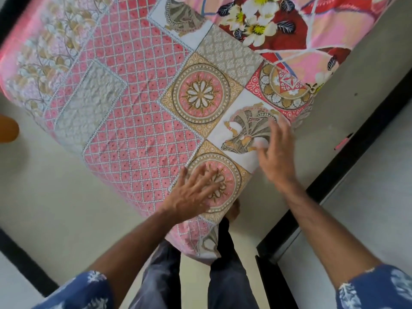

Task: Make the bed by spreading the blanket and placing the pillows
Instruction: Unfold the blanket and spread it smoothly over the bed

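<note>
A pink patchwork bedsheet with lattice squares and round flower medallions covers the bed, which runs from the near corner to the upper left. A red and pink floral blanket lies bunched at the top right of the bed. My left hand rests flat on a medallion near the bed's near corner, fingers spread. My right hand hovers or lightly touches the sheet at the right edge, fingers straight and blurred by motion. No pillow is in view.
Pale floor tiles with black strips surround the bed. My legs stand against the bed's corner. A pink pen-like object lies on a black strip at the right. An orange object shows at the left edge.
</note>
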